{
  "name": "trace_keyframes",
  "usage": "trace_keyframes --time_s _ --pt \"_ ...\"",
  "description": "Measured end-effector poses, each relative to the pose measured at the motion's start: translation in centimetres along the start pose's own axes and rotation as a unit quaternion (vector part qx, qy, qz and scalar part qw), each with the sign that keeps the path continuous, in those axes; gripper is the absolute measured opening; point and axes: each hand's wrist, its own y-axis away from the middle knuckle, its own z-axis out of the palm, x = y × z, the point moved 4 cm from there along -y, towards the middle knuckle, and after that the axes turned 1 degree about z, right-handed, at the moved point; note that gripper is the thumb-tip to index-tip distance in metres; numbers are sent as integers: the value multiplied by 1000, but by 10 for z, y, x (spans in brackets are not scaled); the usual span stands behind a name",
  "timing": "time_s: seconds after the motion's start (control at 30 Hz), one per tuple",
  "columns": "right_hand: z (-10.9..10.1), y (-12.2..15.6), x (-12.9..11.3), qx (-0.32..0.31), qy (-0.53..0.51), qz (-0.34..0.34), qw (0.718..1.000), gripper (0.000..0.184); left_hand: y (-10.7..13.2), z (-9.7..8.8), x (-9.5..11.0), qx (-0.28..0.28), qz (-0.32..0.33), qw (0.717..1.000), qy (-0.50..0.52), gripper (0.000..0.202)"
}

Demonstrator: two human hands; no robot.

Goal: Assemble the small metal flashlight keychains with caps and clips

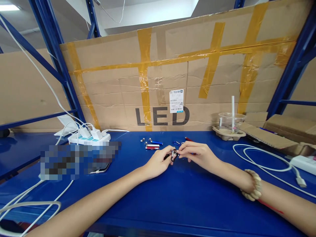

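My left hand [156, 164] is closed on a small black carabiner clip [174, 155] with a silvery piece at it; a dark end also shows beside the thumb. From the other side, the fingertips of my right hand [201, 155] pinch at the same clip, and hide part of it. Just behind my left hand lie a blue metal tube [156, 142], a silver tube [153, 145] and a red tube [152, 148], pen-light-like, with small metal rings near them. A blue carabiner clip [176, 143] and a dark red piece [189, 139] lie behind my right hand.
At the left are a white power strip [86, 139] with plugs and cables, and a phone [101, 168]. A clear plastic cup [225, 121] with a straw, a coiled white cable [261, 168] and cardboard boxes [291, 128] stand right. Taped cardboard [111, 95] walls the back.
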Motion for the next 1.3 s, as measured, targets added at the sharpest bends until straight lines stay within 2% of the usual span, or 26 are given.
trace_keyframes --time_s 0.07,0.27,0.47,0.67,0.93,1.3 --pt "-1 0 0 -3 6 1 1000 29 0 1 -1 -7 -6 1000 22 11" --pt "-6 -1 -7 41 19 -20 999 28 1 2 1 -12 -24 999 36 13" --pt "-5 -1 1 26 -37 30 999 23 2 1 5 -22 -1 999 29 9" --pt "-3 -1 2 19 -143 75 987 24 4 1 4 -22 14 999 22 7" --pt "1 1 5 -9 -137 112 984 24 7 3 3 -20 33 999 -37 7" --pt "4 -3 2 -21 -256 146 955 24 7 1 5 -31 42 998 -20 8"
